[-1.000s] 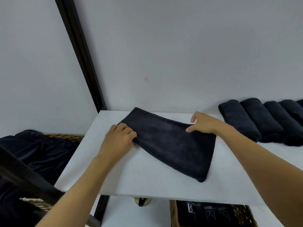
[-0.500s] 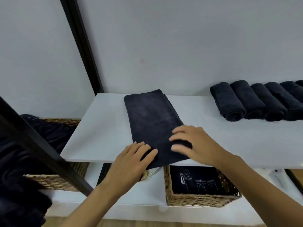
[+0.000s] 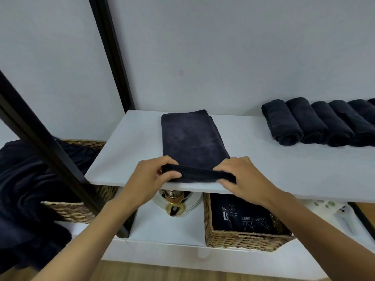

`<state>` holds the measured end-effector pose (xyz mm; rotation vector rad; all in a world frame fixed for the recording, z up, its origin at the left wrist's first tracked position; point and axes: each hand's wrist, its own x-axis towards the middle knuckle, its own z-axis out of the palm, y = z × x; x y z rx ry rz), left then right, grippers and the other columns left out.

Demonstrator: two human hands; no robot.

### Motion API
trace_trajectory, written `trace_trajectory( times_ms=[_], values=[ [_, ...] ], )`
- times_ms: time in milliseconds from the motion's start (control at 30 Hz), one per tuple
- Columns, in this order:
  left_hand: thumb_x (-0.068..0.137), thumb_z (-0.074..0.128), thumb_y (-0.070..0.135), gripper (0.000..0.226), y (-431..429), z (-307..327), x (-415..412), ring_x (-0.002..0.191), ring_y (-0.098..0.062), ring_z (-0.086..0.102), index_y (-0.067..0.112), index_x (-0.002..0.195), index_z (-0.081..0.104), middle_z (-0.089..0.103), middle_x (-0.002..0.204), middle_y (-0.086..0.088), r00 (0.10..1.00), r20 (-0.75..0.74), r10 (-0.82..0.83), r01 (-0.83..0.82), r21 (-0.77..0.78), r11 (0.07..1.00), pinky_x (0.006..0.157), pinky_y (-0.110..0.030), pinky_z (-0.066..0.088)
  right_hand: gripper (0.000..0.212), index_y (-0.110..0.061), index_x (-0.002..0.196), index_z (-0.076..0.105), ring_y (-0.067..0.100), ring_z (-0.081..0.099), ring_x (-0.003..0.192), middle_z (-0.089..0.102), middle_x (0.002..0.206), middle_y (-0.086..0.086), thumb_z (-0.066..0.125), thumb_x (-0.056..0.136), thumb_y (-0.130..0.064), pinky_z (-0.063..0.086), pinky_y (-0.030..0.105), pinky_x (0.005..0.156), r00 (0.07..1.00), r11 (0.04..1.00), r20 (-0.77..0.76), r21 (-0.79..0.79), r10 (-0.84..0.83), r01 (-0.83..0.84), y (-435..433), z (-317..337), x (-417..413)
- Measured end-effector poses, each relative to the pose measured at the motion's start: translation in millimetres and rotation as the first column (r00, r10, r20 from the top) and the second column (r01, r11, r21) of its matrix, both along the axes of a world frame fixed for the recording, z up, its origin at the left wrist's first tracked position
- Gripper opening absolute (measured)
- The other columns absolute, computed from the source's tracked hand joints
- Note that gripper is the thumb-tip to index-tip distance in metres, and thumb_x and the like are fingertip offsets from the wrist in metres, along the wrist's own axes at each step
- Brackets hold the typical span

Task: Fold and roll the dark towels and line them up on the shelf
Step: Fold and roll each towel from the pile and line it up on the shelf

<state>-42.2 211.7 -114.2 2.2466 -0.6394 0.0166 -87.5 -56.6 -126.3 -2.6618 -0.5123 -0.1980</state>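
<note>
Lying flat on the white shelf (image 3: 121, 155), the folded dark towel (image 3: 190, 136) runs from 6 to 12 o'clock, its near end turned up into a thin roll at the front edge. The left hand (image 3: 149, 179) pinches the roll's 9 o'clock end, the right hand (image 3: 246, 177) its 3 o'clock end, fingers curled over it. At 2 o'clock rolled towels (image 3: 316, 122) lie in a row, touching. Under the shelf, at 5 o'clock, stands a woven basket (image 3: 243, 239).
</note>
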Motion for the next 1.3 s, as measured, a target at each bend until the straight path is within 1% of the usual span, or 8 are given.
trace_trajectory(
  times_ms=[233,333,500,633,833,933,1033,1300],
  values=[
    [0.084,0.074,0.026,0.008,-18.4,39.0,12.8,0.053,-0.006,0.063,0.027,0.091,0.072,0.071,0.074,0.013,0.997,-0.007,0.083,-0.081,-0.313,0.946,0.053,-0.012,0.047,0.019,-0.028,0.102,0.062,0.005,0.055,0.070,0.065,0.083,-0.008,0.058,0.091,-0.013,0.037,0.021,0.067,0.991,0.992,-0.119,0.105,-0.056,0.068,2.0,27.9,17.1],
    [0.081,0.077,0.016,0.019,-16.1,52.7,17.5,0.062,-0.018,0.072,0.022,0.097,0.071,0.074,0.079,0.001,0.995,-0.102,0.002,-0.041,-0.379,0.925,0.059,-0.021,0.055,0.021,-0.036,0.094,0.058,0.001,0.055,0.066,0.064,0.081,-0.009,0.058,0.093,-0.014,0.040,0.013,0.057,0.983,0.978,-0.159,0.171,-0.094,0.121,-4.5,40.3,23.5],
    [0.080,0.067,-0.009,0.039,-13.0,51.7,15.1,0.071,-0.005,0.071,0.027,0.095,0.069,0.072,0.080,0.008,1.000,0.008,-0.020,0.021,-0.159,0.987,0.069,-0.009,0.050,0.022,-0.040,0.096,0.057,0.009,0.061,0.076,0.065,0.087,-0.013,0.058,0.095,-0.018,0.044,0.012,0.062,0.968,0.962,-0.220,0.215,-0.118,0.166,-14.8,49.0,26.0],
    [0.082,0.074,0.013,0.008,-28.0,60.1,18.2,0.060,-0.009,0.063,0.018,0.088,0.071,0.065,0.064,0.008,0.982,0.178,0.065,-0.044,-0.119,0.992,0.064,-0.027,0.054,0.038,-0.033,0.117,0.057,0.014,0.062,0.091,0.067,0.104,-0.006,0.053,0.090,-0.007,0.051,0.027,0.078,0.976,0.976,-0.159,0.138,-0.146,0.169,0.5,53.6,22.5],
    [0.081,0.071,0.044,0.013,-49.8,75.3,19.8,0.064,-0.007,0.059,0.031,0.084,0.069,0.064,0.067,0.015,0.918,0.380,0.117,-0.119,-0.018,0.993,0.063,-0.031,0.049,0.089,-0.040,0.144,0.024,0.010,0.050,0.120,0.047,0.137,-0.012,0.065,0.070,-0.067,0.043,0.037,0.096,0.984,0.946,-0.053,0.269,-0.171,0.179,57.3,67.5,20.2],
    [0.082,0.073,0.040,0.013,-44.9,76.0,18.9,0.059,-0.007,0.059,0.030,0.078,0.066,0.061,0.059,0.015,0.930,0.345,0.124,-0.117,-0.040,0.992,0.061,-0.032,0.051,0.052,-0.027,0.131,0.042,0.021,0.060,0.103,0.061,0.116,-0.006,0.066,0.086,-0.039,0.048,0.041,0.085,0.959,0.956,0.062,0.120,-0.278,0.269,61.9,58.8,27.3],
    [0.081,0.077,0.032,0.011,-19.9,73.8,19.1,0.053,-0.008,0.063,0.025,0.077,0.069,0.065,0.059,0.007,0.980,0.167,0.104,-0.087,-0.107,0.990,0.057,-0.023,0.054,0.027,-0.028,0.114,0.058,0.011,0.062,0.089,0.066,0.099,-0.012,0.067,0.089,-0.032,0.050,0.032,0.077,0.981,0.972,-0.049,0.138,-0.186,0.191,32.0,47.3,18.3],
    [0.079,0.078,0.024,0.010,30.4,30.8,-9.2,0.060,-0.012,0.069,0.031,0.074,0.072,0.071,0.066,0.002,0.992,-0.125,0.034,-0.048,-0.109,0.993,0.060,-0.016,0.054,0.019,-0.036,0.101,0.069,-0.003,0.060,0.089,0.065,0.093,-0.026,0.070,0.089,-0.021,0.045,0.014,0.078,0.998,0.983,-0.066,0.181,0.003,0.009,-4.8,18.7,-8.7]
  ],
)
